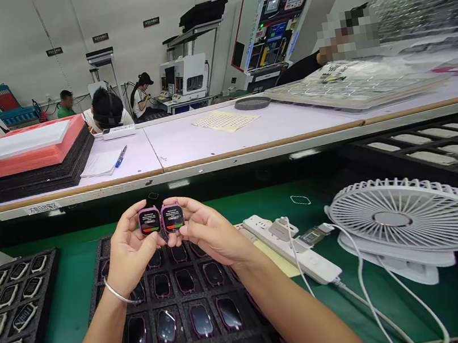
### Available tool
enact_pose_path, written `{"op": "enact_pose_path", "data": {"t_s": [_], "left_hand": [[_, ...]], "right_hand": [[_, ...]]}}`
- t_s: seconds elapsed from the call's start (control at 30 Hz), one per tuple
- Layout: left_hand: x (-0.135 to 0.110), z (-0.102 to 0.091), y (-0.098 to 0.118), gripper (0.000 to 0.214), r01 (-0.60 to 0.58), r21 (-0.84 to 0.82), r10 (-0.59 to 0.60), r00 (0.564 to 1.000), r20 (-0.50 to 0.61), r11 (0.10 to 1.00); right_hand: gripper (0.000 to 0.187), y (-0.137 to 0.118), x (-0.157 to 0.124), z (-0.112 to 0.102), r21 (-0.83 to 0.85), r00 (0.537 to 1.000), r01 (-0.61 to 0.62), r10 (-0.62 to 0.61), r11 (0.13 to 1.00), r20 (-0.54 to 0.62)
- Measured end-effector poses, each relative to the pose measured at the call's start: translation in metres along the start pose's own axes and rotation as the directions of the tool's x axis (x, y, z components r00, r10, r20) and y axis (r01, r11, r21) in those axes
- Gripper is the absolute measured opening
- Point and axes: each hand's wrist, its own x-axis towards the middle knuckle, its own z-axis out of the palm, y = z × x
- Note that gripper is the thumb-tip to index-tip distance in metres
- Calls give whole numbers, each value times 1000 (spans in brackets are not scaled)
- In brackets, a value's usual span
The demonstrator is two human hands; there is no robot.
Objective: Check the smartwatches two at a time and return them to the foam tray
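Together, the person's 2 bare hands rise above a green bench mat [70, 275], palms turned toward the head camera. The left hand [131, 249] grasps a square purple-pink smartwatch [149, 220], and the right hand [209, 229] grasps a matching purple-pink smartwatch [173, 217]. Both watches stand upright side by side, almost touching, just above the hands. Each lit black screen shows a small message and a red-and-green bar; the words are too small to read. The curled fingers [177, 203] of both hands clasp the watch cases by their edges.

A thin silver bangle [117, 291] circles the left wrist. Directly below the hands lies a black foam tray [147, 298], its rows of cells holding more dark-screened watches [202, 320]. Left of it sits a second black tray [47, 267] of similar devices. To the right, a white power strip [296, 247] lies on the mat beside a round white clip-on fan [408, 219], with white cables trailing between them.

Beyond, a pale lilac workbench [249, 134] holds a stack of black and coral foam sheets [25, 162] and a blue pen [121, 156]. Co-workers sit farther back among white machines.
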Motion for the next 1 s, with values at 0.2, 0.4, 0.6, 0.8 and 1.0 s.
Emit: {"op": "enact_pose_path", "data": {"t_s": [0.2, 0.4, 0.6, 0.8, 1.0], "left_hand": [[0, 2, -3, 46, -11, 17, 12, 999, -50, 1000], [-3, 2, -3, 45, 0, -32, 0, 1000, -4, 999], [-4, 5, -3, 38, 66, -72, -69, 997, -30, 995], [-3, 6, -1, 35, 74, -86, -77, 996, -34, 994], [-3, 5, 1, 32, 87, -118, -91, 995, -30, 989]], "right_hand": [[42, 3, 0, 0, -38, 1000, 21, -21, 999, -8], [45, 4, 1, 0, -44, 998, 38, -40, 998, -42], [34, 6, 3, 2, -84, 993, 31, -40, 996, -110], [30, 8, 3, 2, -108, 992, 43, -56, 993, -115], [36, 7, 1, 3, -91, 994, 51, -60, 995, -93]]}}
